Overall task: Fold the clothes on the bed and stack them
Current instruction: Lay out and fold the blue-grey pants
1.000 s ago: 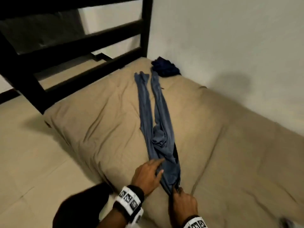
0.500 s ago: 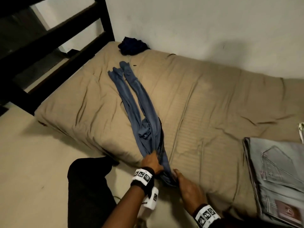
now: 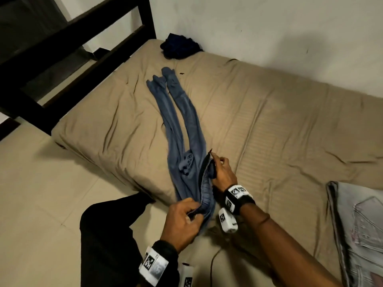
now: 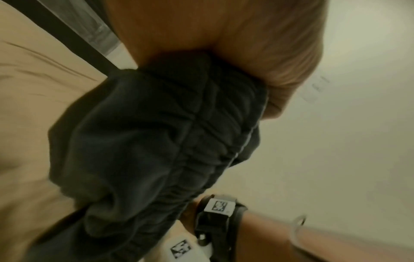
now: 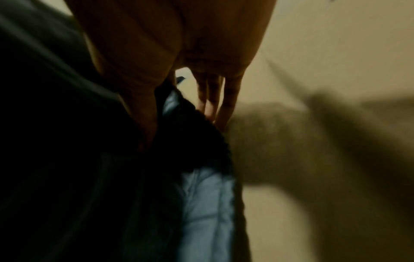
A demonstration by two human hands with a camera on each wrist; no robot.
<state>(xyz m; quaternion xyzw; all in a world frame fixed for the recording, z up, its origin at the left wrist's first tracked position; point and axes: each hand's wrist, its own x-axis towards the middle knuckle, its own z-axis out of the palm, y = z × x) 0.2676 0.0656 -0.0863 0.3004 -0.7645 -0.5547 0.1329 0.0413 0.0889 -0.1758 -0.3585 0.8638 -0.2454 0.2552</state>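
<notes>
Pale floor tiles [image 3: 41, 193] lie to the left of both hands, and a black bed frame [image 3: 68, 50] stands beyond them, well up and left. Closer in, a tan mattress [image 3: 269, 125] fills the space ahead of and under the hands, with a white wall [image 3: 269, 27] behind it.

Nearest the person, the left hand [image 3: 182, 222] curls its fingers round the near end of the waistband of the blue trousers [image 3: 180, 121], thumb on top; in the left wrist view the gathered elastic band [image 4: 179, 141] bunches dark under the palm [image 4: 224, 44]. From that grip the trouser legs run away from the hands across the mattress, lying side by side, their cuffs far ahead. Beyond the cuffs, by the wall, sits a crumpled dark garment [image 3: 180, 46], well apart from either hand.

Just right of the left hand, the right hand [image 3: 222, 172] pinches the far end of the same waistband and lifts it open; the right wrist view, blurred, shows fingers [image 5: 212, 99] against dark cloth with pale blue lining. Far to the right of the right hand lie folded grey jeans [image 3: 356, 228] on the mattress.
</notes>
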